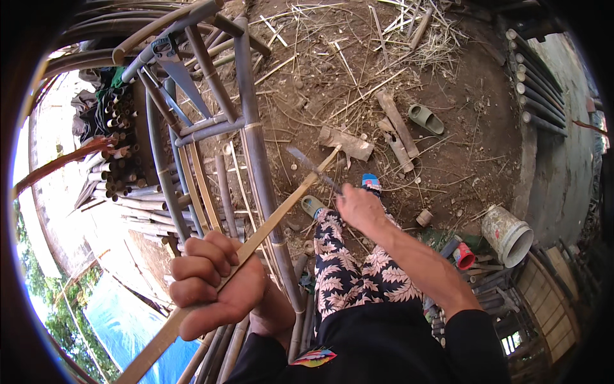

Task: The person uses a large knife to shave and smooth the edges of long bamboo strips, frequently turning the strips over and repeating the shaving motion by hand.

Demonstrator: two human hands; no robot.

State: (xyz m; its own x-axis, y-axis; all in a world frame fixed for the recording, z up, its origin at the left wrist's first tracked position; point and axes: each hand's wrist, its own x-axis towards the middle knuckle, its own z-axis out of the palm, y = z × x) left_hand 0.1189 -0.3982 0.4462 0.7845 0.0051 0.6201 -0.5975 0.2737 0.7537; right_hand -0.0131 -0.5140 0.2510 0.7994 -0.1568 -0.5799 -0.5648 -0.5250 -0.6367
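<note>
My left hand (214, 281) is closed around a long, flat bamboo strip (281, 212). The strip slants from the lower left up to a short wood block (353, 144) on the ground, where its far end meets or overlaps the block. In my right hand (360, 208) is a knife (300, 155), its blade smeared by motion. The blade crosses the strip not far from that far end; I cannot tell whether it touches. My right fingers hide the knife's handle.
To my left stands a bamboo frame (252, 137) with a handsaw (182, 70) hung on it. Split logs (398, 131) and a loose sandal (425, 120) lie ahead among shavings. A dirty white bucket (505, 233) lies tipped at the right, near a red container (464, 256).
</note>
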